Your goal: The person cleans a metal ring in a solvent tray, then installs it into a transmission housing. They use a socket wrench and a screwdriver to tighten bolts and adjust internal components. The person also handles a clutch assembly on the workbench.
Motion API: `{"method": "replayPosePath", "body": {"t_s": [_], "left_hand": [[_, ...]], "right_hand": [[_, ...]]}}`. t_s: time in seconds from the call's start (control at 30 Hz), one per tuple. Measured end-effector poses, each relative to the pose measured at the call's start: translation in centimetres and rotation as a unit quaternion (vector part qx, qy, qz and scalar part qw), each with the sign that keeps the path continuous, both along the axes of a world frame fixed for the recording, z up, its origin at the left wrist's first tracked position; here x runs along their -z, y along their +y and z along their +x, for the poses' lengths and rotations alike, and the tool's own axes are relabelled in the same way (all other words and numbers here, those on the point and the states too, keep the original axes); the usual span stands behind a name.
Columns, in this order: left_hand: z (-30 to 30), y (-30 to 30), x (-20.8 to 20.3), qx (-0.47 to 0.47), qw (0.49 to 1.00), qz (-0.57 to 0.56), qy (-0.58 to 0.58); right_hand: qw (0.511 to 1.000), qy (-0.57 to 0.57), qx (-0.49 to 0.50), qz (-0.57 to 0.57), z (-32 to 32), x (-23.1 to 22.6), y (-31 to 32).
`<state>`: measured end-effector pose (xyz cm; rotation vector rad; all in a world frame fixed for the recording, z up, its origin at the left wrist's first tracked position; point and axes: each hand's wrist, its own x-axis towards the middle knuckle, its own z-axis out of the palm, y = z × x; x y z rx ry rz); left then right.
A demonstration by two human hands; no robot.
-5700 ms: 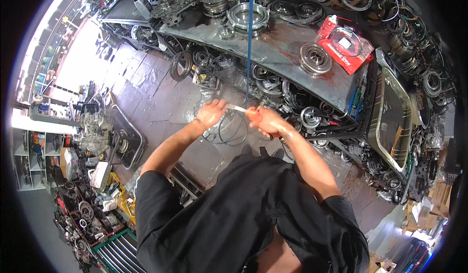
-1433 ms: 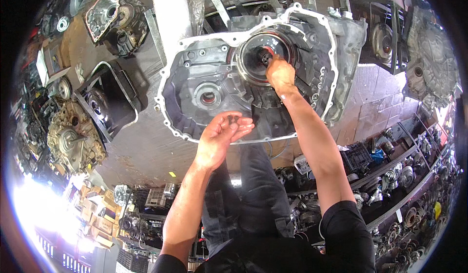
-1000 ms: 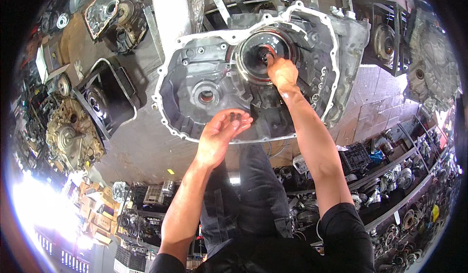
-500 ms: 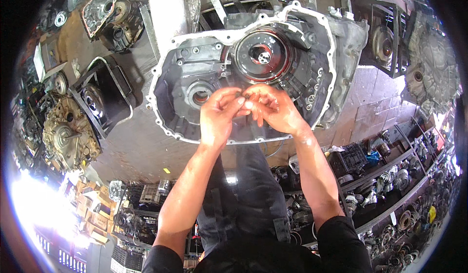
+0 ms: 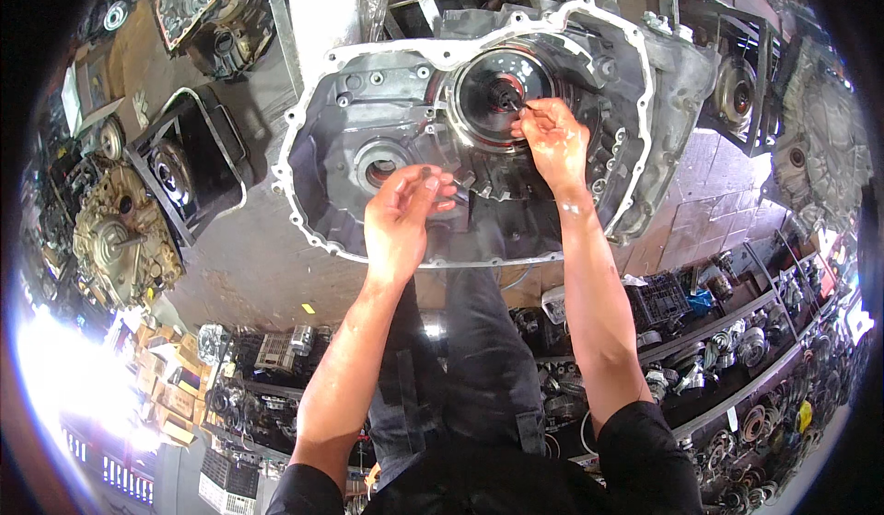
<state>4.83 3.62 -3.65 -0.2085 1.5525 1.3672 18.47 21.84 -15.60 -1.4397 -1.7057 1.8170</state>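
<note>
A large open transmission housing (image 5: 354, 243) lies in front of me, with a pale rim dotted with bolt holes. A shiny dark drum (image 5: 479, 110) with red traces is seated in its upper right part. My right hand (image 5: 555, 147) reaches over the drum's edge, pinching a small, thin dark piece (image 5: 521, 107) that points at the drum's centre hole. Lower left, my left hand (image 5: 398, 216) hovers over the housing near a round bearing seat (image 5: 376, 162). Its thumb and finger are closed on a small dark piece (image 5: 425, 173), too small to name.
Metal frames holding round parts stand at left (image 5: 189, 170) and right (image 5: 734, 92). Other gearbox casings lie at the far left (image 5: 124, 239) and far right (image 5: 815, 138). A white roll (image 5: 322, 4) stands behind the housing. Shelves of metal parts (image 5: 727, 349) fill the lower right.
My hands were together over the housing's middle and have parted. The right hand moved up and right to the drum; the left stayed near the bearing seat. The view shifted slightly.
</note>
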Motion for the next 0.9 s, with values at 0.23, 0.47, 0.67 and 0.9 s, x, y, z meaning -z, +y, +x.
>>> {"method": "replayPosePath", "body": {"t_s": [0.23, 0.47, 0.67, 0.9], "left_hand": [[0.2, -0.8, -0.1, -0.019, 0.999, -0.003, -0.032], [-0.3, -1.3, 0.0, -0.025, 0.999, 0.003, -0.028], [-0.6, -2.0, 0.0, -0.038, 0.999, 0.011, -0.026], [-0.7, -2.1, -0.2, -0.040, 0.999, 0.010, -0.023]], "right_hand": [[0.981, -0.111, -0.068, 0.142, -0.2, 2.8, -0.1], [0.969, -0.135, -0.086, 0.190, -1.5, 2.2, 0.3], [0.962, -0.166, -0.114, 0.185, -2.3, 2.1, -0.1], [0.933, -0.232, -0.127, 0.244, -2.4, 2.6, -0.4]]}}
